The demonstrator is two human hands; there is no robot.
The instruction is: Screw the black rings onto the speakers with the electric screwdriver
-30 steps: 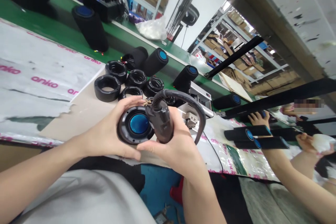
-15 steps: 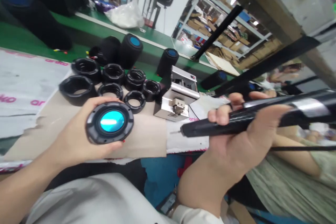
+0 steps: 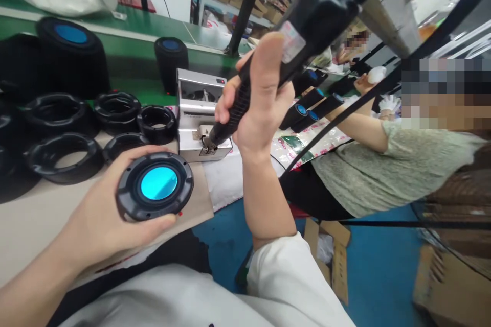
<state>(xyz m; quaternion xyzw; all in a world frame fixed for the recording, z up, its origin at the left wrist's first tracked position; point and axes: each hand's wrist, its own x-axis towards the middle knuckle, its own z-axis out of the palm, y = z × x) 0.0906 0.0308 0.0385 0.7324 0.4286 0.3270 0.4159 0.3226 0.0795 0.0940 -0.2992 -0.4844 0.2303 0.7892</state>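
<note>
My left hand is wrapped round a black cylindrical speaker, its shiny blue round end facing up inside a black ring with small holes. In my right hand is a black electric screwdriver, tilted with its cable end high at the upper right. The screwdriver's tip meets the front outlet of a metal screw feeder; its bit is hidden there. Several black rings stand on the cardboard to the left of the feeder.
Black cylinders with blue ends stand on the green conveyor behind. A black post rises past the feeder. On the right sits a co-worker in a green top, near more cylinders. Cardboard boxes stand on the floor.
My right hand has swung the screwdriver from lying nearly level, apart from the feeder, to pointing down at its outlet. My left hand still holds the speaker. The view has turned right.
</note>
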